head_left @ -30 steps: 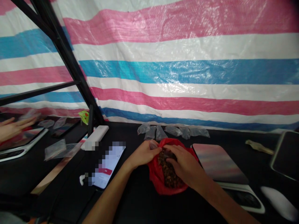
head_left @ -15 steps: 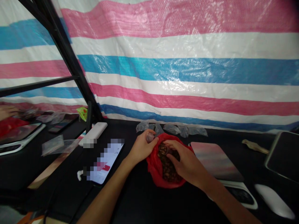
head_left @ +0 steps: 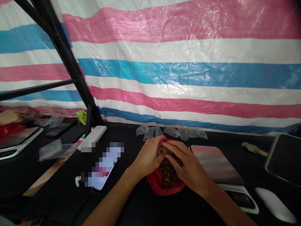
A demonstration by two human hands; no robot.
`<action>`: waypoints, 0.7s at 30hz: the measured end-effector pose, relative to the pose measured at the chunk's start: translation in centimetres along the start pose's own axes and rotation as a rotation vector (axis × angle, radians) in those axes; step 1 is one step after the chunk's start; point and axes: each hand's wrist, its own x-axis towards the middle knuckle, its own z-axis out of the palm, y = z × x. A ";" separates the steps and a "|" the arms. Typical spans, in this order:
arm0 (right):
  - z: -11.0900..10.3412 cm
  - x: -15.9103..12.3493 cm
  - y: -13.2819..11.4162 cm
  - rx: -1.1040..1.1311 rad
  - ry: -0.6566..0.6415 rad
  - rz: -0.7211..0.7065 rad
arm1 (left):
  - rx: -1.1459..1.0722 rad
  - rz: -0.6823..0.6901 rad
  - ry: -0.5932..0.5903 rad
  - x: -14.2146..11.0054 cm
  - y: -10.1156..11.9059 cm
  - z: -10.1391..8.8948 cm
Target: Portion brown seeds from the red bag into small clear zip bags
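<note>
A red plastic bag [head_left: 155,185] stands open on the black table, full of small dry brown pieces [head_left: 169,175]. Over its far left rim, my left hand [head_left: 149,157] is closed around a small clear plastic bag [head_left: 161,151], with some brown showing at its mouth. My right hand [head_left: 188,163] is above the brown pieces, its bent fingertips meeting the mouth of the small bag. Whatever those fingers pinch is hidden behind them.
Several clear plastic bags [head_left: 172,131] lie in a row behind. To the right are a scale [head_left: 216,163], a white mouse [head_left: 274,204] and a dark-screened device [head_left: 285,160]. Leftward lie a phone [head_left: 103,175], an earbud [head_left: 77,181] and a white power bank [head_left: 96,135]. Another person's hand [head_left: 10,117] shows far left.
My right hand has lifted from the brown pieces toward the small clear bag. My left hand has brought that bag right and down over the red bag, so both hands now meet.
</note>
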 end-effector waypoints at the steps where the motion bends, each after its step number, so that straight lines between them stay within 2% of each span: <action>1: 0.1 -0.1 0.0 -0.036 -0.006 -0.034 | -0.007 0.003 0.004 0.0 0.0 0.1; 5: 0.1 -0.5 0.1 -0.099 -0.049 -0.131 | -0.061 0.047 0.027 -0.2 0.0 0.6; 12: 0.0 -0.3 -0.3 -0.117 -0.041 -0.020 | -0.205 -0.021 0.019 -0.2 0.3 0.9; 17: -0.4 -0.4 -0.1 -0.098 -0.007 -0.191 | -0.123 -0.063 0.039 0.1 0.5 0.2; 21: -1.9 -0.1 0.3 -0.076 -0.008 -0.037 | -0.116 -0.151 0.073 0.3 0.6 -1.0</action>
